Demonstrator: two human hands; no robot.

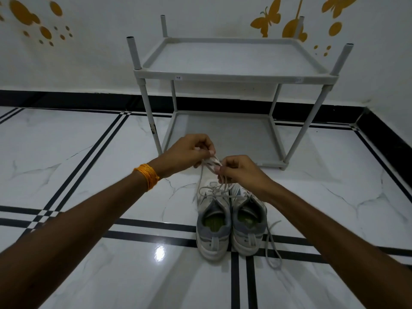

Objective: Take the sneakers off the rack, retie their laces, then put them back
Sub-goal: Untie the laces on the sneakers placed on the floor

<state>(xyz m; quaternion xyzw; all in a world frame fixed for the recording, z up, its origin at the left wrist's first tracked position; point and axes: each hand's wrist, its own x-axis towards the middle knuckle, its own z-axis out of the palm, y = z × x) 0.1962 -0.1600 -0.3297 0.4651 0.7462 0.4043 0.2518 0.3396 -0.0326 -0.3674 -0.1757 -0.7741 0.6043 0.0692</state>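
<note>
Two white and grey sneakers stand side by side on the floor, heels toward me: the left sneaker (213,226) and the right sneaker (248,224). My left hand (189,151) and my right hand (239,170) are held close together above the toes, each pinching a strand of the left sneaker's grey lace (208,172). The right sneaker's lace (273,248) trails loose on the floor beside it. The grey two-shelf rack (234,75) stands just beyond the shoes, with both shelves bare.
The floor (89,152) is glossy white marble tile with black stripes. A white wall with yellow butterfly decals (267,18) and a black skirting runs behind the rack and along the right side.
</note>
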